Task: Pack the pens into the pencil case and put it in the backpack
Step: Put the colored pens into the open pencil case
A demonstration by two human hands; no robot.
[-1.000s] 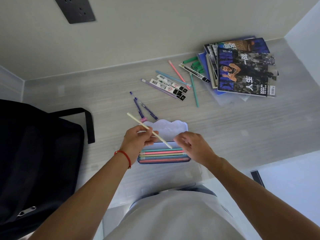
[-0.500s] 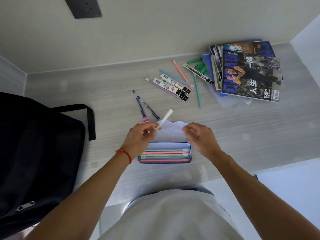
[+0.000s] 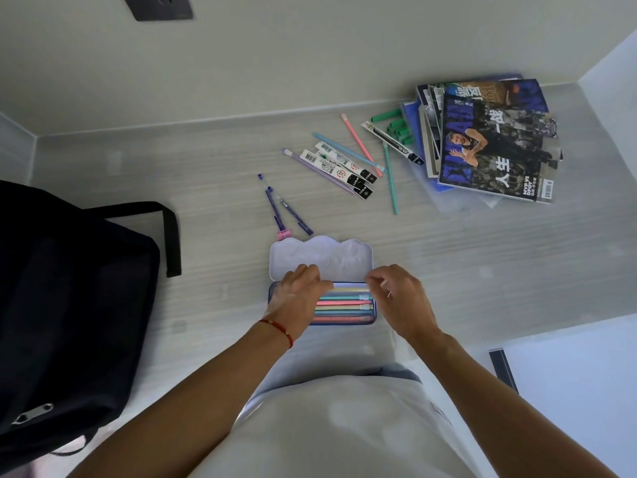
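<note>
Both hands sit over the open pencil case (image 3: 374, 307) on the surface (image 3: 206, 188): left hand (image 3: 298, 298) fingers curl onto a pale pen (image 3: 348, 289) lying at the tray's far edge; right hand (image 3: 401, 298) fingers pinch its other end.

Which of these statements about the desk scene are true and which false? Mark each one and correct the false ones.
1. The pencil case lies open, lid folded back. True.
2. The backpack sits on the person's right. False: it is on their left.
3. Loose pens lie on the desk outside the case. True.
4. The case holds no pens. False: several coloured pens lie in it side by side.
5. The left hand rests over the case's left end. True.
6. The magazines lie under the backpack. False: they are stacked at the far right.
</note>
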